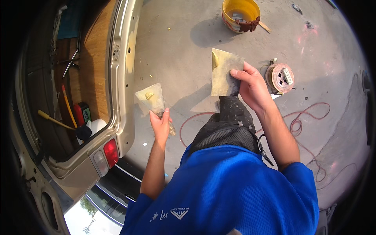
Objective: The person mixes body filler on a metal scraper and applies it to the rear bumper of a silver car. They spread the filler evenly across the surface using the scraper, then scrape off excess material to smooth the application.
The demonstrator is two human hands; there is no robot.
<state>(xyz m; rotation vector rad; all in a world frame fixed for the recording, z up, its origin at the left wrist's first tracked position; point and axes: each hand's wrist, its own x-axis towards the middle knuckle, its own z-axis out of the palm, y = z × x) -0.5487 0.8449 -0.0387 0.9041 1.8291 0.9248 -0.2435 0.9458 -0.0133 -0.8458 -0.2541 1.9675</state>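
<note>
My left hand (pixel 159 124) is closed round the handle of a putty knife (pixel 156 101). A dab of yellow filler (pixel 149 95) sits on its wide, tapering blade. Further right, my right hand (pixel 254 88) grips a flat, squarish plate (pixel 227 74) by its right edge, the thumb lying on top. Yellowish smears cover the plate, and a thicker streak of filler (pixel 215 60) lies by its upper left edge. Blade and plate are apart, both held above the grey ground. The fingers under the plate are mostly hidden.
At left stands a beige vehicle with an open rear (pixel 125 78), a red tail light (pixel 111 152) and tools inside. A yellow bucket (pixel 244 11) with a brown rag is ahead. To the right sit a cable reel (pixel 279 78) and a winding red hose (pixel 296 125).
</note>
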